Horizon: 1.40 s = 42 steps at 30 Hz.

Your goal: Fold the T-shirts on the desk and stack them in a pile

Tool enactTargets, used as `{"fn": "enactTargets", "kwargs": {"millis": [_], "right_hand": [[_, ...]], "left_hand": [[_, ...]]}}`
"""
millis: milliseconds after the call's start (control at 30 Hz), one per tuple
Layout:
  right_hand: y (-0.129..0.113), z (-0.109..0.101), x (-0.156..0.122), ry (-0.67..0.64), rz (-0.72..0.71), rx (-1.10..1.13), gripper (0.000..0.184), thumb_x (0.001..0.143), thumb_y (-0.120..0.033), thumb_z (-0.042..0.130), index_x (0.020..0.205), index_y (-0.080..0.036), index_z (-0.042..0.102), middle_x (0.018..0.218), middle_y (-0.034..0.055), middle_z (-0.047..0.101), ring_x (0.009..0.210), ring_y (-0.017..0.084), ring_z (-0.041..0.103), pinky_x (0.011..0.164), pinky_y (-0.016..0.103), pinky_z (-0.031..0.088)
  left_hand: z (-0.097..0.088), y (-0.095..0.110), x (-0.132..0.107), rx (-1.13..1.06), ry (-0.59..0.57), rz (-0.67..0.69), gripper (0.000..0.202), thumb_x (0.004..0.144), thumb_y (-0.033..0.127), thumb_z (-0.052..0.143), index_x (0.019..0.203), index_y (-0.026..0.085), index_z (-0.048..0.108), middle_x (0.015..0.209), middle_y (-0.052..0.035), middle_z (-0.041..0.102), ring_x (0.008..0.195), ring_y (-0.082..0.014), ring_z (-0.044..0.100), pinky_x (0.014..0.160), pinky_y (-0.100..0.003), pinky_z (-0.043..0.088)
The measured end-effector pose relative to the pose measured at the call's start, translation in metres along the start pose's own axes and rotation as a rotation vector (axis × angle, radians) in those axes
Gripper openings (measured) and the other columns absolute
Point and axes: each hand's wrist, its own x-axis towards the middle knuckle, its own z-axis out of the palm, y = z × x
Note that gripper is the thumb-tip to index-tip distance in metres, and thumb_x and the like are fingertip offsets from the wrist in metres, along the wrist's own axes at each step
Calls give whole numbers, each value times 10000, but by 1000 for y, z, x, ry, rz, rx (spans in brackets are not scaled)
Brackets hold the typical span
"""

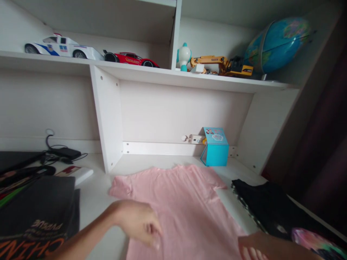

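A pink short-sleeved T-shirt lies spread on the white desk, its shoulders toward the back and its lower part running out of view at the bottom. Over its left half is my left hand, fingers bent inward and thumb tip close to the cloth. Whether any fabric is pinched there is hidden by the hand and blur. My right hand is at the shirt's right edge, low in the view. Its fingers are curled downward and partly cut off by the frame, so their grip does not show.
Folded dark clothes lie at the right; a dark printed item is at the left. A blue desk calendar stands at the back. A black adapter with cables sits back left. Toy cars and a globe occupy the shelf above.
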Motion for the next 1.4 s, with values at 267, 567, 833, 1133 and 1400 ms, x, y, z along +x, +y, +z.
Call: {"fn": "enactTargets", "kwargs": {"millis": [267,567,833,1133,1400], "right_hand": [[3,44,82,248,-30,-161,603,823,-600,297,1333,-280,339,1418,41,266,1301,242,198,1045,391,228],[3,69,176,414,192,-546,580,882,-501,271,1377,-200,234,1417,127,242,1294,330,165,972,498,287],[-10,80,182,491,286,-521,548,879,-488,287,1367,-240,262,1401,110,288,1287,321,199,973,490,271],[-2,81,189,524,246,-524,567,871,-498,291,1363,-217,279,1409,121,266,1287,344,180,969,507,273],[-3,81,188,529,255,-539,568,871,-505,284,1361,-216,284,1401,115,287,1288,329,189,957,506,291]], "left_hand": [[35,-121,68,192,506,-517,633,803,507,425,1341,188,324,1397,-155,289,1285,-337,213,996,-477,251],[7,-184,113,428,750,-566,391,890,306,323,1263,267,434,1343,-63,405,1261,-248,298,1005,-449,245],[-6,-182,133,339,811,-745,411,886,287,314,1279,208,405,1330,-120,405,1243,-275,318,990,-477,219],[30,-154,116,225,666,-631,626,832,579,256,1362,246,260,1438,-105,207,1306,-322,158,985,-546,186],[38,-157,111,252,724,-609,600,832,593,241,1343,283,295,1436,-69,228,1310,-287,170,1011,-526,169]]}}
